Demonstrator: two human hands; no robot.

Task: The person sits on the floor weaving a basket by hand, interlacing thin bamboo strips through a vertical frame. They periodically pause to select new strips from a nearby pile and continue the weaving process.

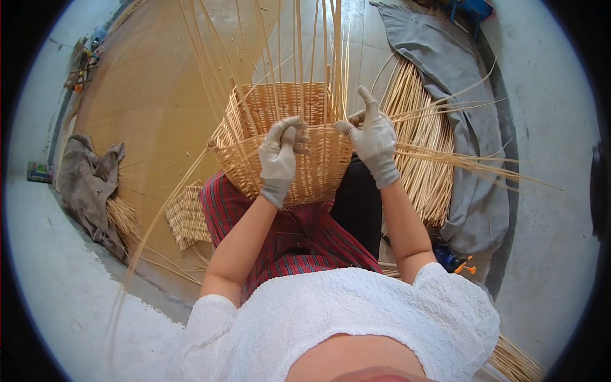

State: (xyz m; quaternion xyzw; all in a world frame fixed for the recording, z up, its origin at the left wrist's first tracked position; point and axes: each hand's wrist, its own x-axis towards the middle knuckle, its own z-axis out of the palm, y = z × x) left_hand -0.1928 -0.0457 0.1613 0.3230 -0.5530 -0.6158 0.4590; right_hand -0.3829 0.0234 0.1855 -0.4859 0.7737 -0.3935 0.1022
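A half-woven pale wicker basket rests on my lap, its long upright canes rising from the rim. My left hand, in a grey glove, is closed on the near rim, pinching a cane. Just to its right, my gloved right hand grips loose weaving strands that trail off to the right, thumb pointing up. Both hands sit at the basket's near edge, a few centimetres apart.
A bundle of straight canes lies on a grey cloth at my right. A small woven mat and another cloth-wrapped cane bundle lie at my left on a brown floor sheet. A blue and orange tool sits by my right elbow.
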